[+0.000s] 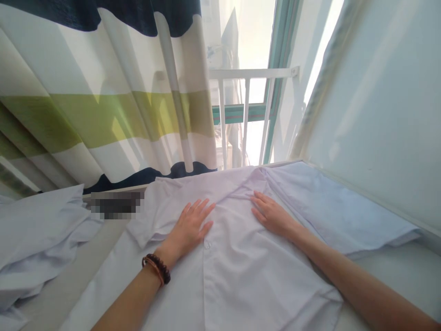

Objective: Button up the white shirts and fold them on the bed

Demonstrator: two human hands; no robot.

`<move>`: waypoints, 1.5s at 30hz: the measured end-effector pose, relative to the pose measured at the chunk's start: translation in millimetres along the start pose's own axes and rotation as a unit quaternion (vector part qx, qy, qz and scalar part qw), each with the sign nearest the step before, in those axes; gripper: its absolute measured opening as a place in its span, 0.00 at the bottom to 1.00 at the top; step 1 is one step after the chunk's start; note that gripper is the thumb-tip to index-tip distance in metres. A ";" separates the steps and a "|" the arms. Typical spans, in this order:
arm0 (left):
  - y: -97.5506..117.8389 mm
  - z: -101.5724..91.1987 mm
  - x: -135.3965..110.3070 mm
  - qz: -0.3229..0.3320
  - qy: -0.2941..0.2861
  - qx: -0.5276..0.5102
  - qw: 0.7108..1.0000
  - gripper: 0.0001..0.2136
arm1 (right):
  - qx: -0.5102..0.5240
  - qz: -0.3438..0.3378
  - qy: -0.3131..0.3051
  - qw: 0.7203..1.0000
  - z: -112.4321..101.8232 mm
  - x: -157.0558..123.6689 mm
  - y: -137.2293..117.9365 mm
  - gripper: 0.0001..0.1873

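A white button-up shirt (237, 271) lies spread over a pale surface, its collar end toward the window. My left hand (191, 227) rests flat on its left front, fingers apart, close to a button (207, 245) on the front edge. A dark beaded bracelet (156, 270) circles that wrist. On the other side of the chest, my right hand (270, 212) lies on the cloth with its fingers stretched toward the collar. One sleeve (358, 211) spreads out to the right, and creases run across the shirt between and below my hands.
More crumpled white cloth (37, 239) lies at the left. A blurred-out dark object (117, 205) sits by the back edge. Behind hangs a striped curtain (113, 105), beside a window with a white railing (245, 119). A pale wall (382, 105) bounds the right side.
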State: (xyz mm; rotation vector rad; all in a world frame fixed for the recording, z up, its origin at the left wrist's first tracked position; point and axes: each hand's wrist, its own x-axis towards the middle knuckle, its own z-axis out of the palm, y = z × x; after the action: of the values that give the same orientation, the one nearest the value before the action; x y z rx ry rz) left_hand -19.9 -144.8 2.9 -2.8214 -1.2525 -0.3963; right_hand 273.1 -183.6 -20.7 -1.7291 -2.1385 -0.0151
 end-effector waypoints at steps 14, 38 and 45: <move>69.8 -15.5 -31.0 0.166 -0.110 -0.147 0.969 0.22 | 0.093 -0.029 -0.080 0.992 -44.3 -57.1 1.4 0.21; 122.3 -11.3 -38.3 0.240 -0.146 -0.286 0.916 0.07 | 0.261 0.052 -0.447 0.854 -88.6 -59.5 18.6 0.25; 118.2 -24.9 -36.3 0.174 -0.147 -0.445 0.866 0.05 | 0.396 0.015 -0.439 0.806 -98.4 -65.7 15.7 0.28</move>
State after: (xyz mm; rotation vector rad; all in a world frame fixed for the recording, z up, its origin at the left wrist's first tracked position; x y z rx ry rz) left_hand 38.0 -254.2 27.1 -3.9191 -0.6067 -0.6839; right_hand 327.2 -265.9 46.6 -1.3092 -2.0891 1.7237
